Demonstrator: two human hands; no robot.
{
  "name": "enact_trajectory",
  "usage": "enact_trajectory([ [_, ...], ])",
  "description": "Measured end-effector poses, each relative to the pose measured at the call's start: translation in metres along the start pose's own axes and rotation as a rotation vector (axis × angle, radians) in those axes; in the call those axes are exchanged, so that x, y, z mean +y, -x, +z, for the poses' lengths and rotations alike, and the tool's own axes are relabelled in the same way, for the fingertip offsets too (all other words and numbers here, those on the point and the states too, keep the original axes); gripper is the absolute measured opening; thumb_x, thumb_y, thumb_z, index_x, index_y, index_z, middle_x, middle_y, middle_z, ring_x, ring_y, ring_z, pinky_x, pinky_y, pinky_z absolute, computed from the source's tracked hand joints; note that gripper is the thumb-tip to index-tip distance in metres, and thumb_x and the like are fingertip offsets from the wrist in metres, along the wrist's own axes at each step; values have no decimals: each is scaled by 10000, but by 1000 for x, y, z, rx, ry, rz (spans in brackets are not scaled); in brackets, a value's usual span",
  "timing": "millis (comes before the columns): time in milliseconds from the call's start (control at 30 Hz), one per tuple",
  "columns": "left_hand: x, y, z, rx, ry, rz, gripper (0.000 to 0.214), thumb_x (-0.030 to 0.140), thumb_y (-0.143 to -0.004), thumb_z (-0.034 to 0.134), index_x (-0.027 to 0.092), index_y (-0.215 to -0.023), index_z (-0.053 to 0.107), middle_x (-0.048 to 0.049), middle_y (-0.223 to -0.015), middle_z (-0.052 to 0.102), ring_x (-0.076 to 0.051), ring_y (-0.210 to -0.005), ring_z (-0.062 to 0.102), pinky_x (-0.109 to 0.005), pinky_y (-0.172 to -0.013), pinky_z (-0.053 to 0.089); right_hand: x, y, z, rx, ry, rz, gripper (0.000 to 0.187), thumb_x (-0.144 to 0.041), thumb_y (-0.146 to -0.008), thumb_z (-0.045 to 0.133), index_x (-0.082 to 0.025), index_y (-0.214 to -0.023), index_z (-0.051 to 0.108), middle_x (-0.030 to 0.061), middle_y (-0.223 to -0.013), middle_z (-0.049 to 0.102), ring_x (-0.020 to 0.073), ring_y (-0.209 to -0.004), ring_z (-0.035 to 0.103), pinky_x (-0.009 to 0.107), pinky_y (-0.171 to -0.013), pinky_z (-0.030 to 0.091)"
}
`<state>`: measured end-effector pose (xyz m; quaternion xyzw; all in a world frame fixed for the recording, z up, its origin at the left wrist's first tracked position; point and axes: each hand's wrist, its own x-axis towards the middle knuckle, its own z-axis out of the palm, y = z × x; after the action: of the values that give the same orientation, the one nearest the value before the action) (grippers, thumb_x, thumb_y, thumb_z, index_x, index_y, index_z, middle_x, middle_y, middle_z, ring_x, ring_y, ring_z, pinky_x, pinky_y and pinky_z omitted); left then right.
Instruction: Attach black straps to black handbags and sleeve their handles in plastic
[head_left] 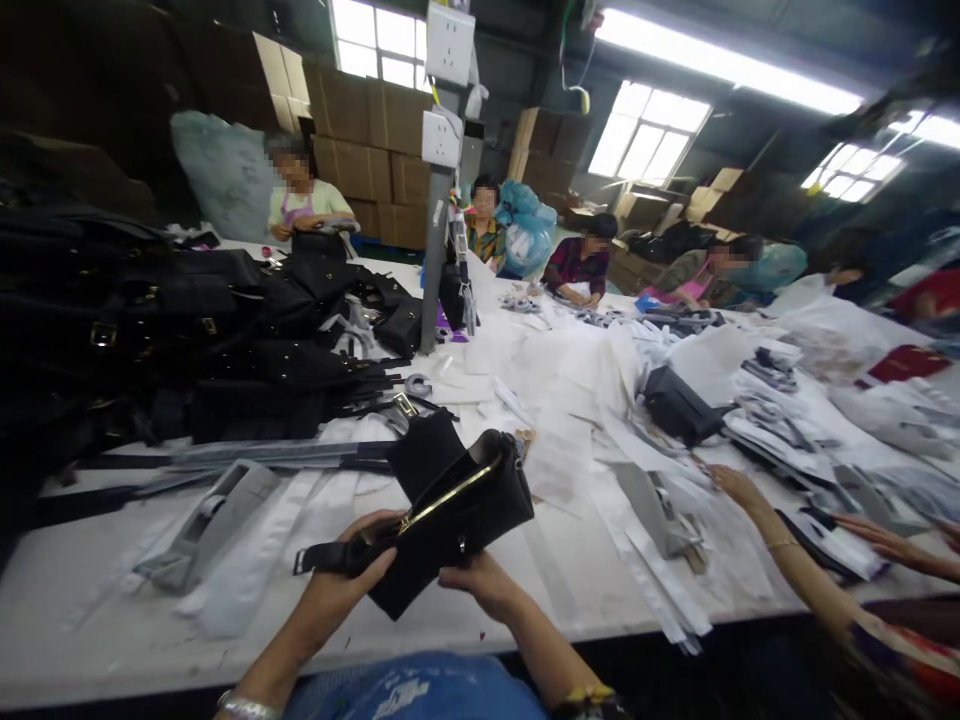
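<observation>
A small black handbag (472,505) with a gold zip edge is held tilted above the near edge of the white table (90,620). My left hand (352,565) is closed round the bag's near end and its black strap. My right hand (480,585) grips the bag from underneath, fingers curled against its lower side. A loose black flap (424,455) lies just behind the bag.
A heap of black bags (172,330) fills the left of the table. A grey tape dispenser (214,520) sits at the left front. White paper sheets (570,400) and another black bag (679,405) cover the middle. A co-worker's arms (795,545) reach in at the right. A post (439,190) stands behind.
</observation>
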<state>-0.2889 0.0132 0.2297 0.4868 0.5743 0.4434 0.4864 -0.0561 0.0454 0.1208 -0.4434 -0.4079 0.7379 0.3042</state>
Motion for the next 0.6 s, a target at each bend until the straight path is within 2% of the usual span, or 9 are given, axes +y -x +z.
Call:
enact_trajectory([
  [67,-18,2,0,-79,-45,7,404,421,-770,699,238,-1129,661,-59,-1222,663,-280,-1206,568,-439,-1117,377,2,12,-33,38,201,133,403,-378,-621,810,-165,-950,713,88,-939,733,266,-875,694,398,-712,580],
  [167,-57,4,1,-55,-134,-14,437,466,-681,758,253,-1059,703,-69,-1234,661,-305,-1266,519,-459,-1155,306,2,41,-81,88,338,196,272,-390,-637,775,-134,-698,709,63,-627,679,236,-617,666,345,-528,553],
  [233,-84,9,4,-5,-196,-43,484,468,-653,773,263,-1085,696,-74,-1301,622,-308,-1304,481,-453,-1162,284,-7,58,-100,136,402,158,270,-417,-711,719,-147,-704,706,55,-615,666,221,-613,653,341,-565,554],
  [267,-94,14,6,36,-220,-67,534,464,-653,773,262,-1137,671,-76,-1333,599,-305,-1311,475,-451,-1159,288,-14,63,-105,177,448,89,271,-428,-767,672,-160,-762,712,63,-683,687,221,-665,662,348,-623,563],
  [333,-109,24,11,146,-245,-129,671,463,-651,768,235,-1257,590,-89,-1367,571,-304,-1311,477,-455,-1143,312,-32,65,-107,286,580,-143,279,-426,-859,582,-187,-926,711,92,-903,715,239,-848,672,379,-787,558],
  [400,-113,38,13,222,-260,-224,736,492,-640,751,194,-1284,557,-113,-1355,577,-319,-1299,486,-454,-1091,383,-48,54,-101,351,737,-408,309,-402,-895,547,-207,-1095,679,114,-1130,679,268,-1065,624,426,-960,496],
  [467,-108,54,7,187,-280,-351,667,524,-631,725,172,-1188,619,-133,-1284,627,-339,-1229,550,-432,-1001,468,-57,36,-93,295,855,-530,361,-388,-897,541,-217,-1196,648,117,-1266,620,281,-1206,551,456,-1066,418],
  [533,-92,69,-11,29,-330,-474,506,534,-617,714,185,-983,696,-120,-1097,717,-340,-1058,655,-406,-880,534,-59,18,-88,165,937,-494,375,-402,-890,535,-220,-1192,664,114,-1338,573,286,-1242,529,453,-1085,406],
  [600,-67,74,-40,-180,-381,-590,384,547,-627,698,200,-789,706,-75,-842,749,-304,-828,710,-370,-727,564,-57,4,-86,71,1004,-411,352,-427,-886,533,-221,-1109,711,118,-1332,572,291,-1204,562,436,-1054,441],
])
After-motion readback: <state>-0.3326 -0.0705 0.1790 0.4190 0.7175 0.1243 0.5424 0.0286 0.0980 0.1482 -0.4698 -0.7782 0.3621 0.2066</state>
